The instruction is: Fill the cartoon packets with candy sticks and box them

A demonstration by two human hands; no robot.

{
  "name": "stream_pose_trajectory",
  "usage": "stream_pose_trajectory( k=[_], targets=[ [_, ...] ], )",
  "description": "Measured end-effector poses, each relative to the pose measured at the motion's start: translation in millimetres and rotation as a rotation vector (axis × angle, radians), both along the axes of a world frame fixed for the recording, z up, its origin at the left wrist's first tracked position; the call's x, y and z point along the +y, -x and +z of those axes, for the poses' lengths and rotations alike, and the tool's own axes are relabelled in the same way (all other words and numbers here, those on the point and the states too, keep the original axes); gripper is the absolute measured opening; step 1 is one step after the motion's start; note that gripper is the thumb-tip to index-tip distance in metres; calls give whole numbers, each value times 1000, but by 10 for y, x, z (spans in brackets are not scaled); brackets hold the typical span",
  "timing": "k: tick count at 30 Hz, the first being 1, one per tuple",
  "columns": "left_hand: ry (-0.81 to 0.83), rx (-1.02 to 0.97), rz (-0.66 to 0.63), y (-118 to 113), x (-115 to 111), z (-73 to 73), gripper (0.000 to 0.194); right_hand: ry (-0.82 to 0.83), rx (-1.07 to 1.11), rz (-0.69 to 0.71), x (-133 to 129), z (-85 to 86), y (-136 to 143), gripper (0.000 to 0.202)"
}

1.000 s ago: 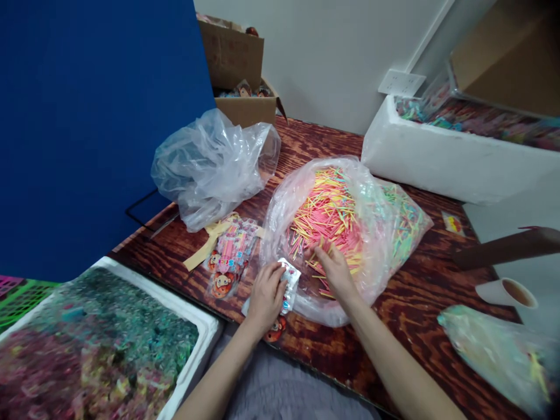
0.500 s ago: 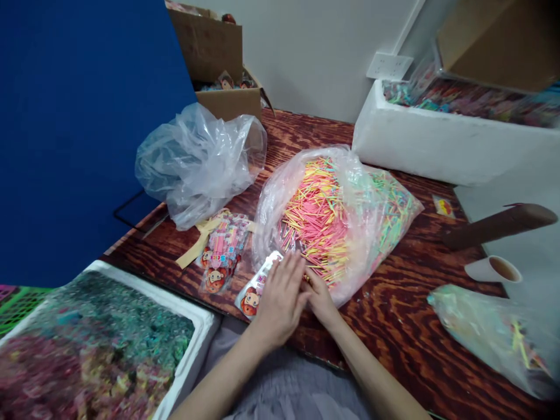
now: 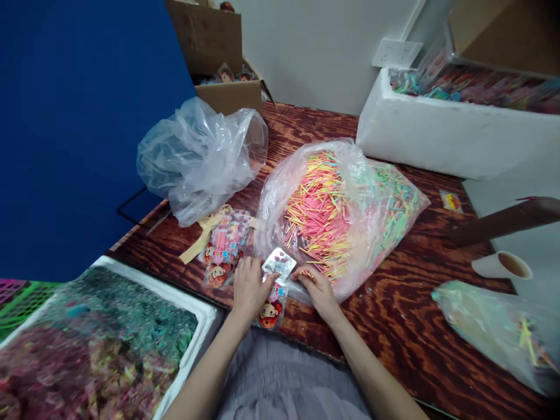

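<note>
My left hand (image 3: 249,290) lies on the table's front part, its thumb spread away from the fingers and touching a small clear packet (image 3: 270,312). That packet has a cartoon face with red hair at its near end and a silvery white printed part (image 3: 279,263) at its far end. Just right of it, my right hand (image 3: 318,293) pinches a few thin coloured sticks (image 3: 307,274). A large clear bag (image 3: 271,201) lies open beyond both hands, heaped with pink and yellow sticks (image 3: 317,213). Similar filled packets (image 3: 225,245) are piled left of my left hand.
A white foam box (image 3: 203,318) with coloured packets stands at the front left. Crumpled plastic (image 3: 203,157) and a cardboard box (image 3: 230,96) are behind. At right are a paper cup (image 3: 485,266), a brown tube (image 3: 503,221), a plastic bag (image 3: 476,321) and another foam box (image 3: 437,131).
My hands have moved apart; the left went left, off the right hand. The packet now lies between them, its silvery part showing. The view has shifted slightly.
</note>
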State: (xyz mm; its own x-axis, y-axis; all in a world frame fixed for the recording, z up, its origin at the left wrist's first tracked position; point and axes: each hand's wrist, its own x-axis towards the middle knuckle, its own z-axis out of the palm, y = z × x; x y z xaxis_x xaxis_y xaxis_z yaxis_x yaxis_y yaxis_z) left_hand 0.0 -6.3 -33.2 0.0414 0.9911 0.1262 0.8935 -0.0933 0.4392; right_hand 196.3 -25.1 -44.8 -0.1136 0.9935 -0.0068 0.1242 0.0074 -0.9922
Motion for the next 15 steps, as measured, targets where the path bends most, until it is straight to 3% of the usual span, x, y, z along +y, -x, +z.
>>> stream_pose_trajectory(
  k=[5, 8, 15],
  targets=[
    [95, -222, 67, 42, 120, -39, 20, -9, 7, 1, -15, -4, 1, 17],
    [68, -282, 12, 77, 144, -33, 20, -6, 11, -6, -13, -6, 0, 17],
    [-83, -96, -116, 105, 107, -98, 30, -5, 27, 7, -5, -27, -18, 16]
  ],
)
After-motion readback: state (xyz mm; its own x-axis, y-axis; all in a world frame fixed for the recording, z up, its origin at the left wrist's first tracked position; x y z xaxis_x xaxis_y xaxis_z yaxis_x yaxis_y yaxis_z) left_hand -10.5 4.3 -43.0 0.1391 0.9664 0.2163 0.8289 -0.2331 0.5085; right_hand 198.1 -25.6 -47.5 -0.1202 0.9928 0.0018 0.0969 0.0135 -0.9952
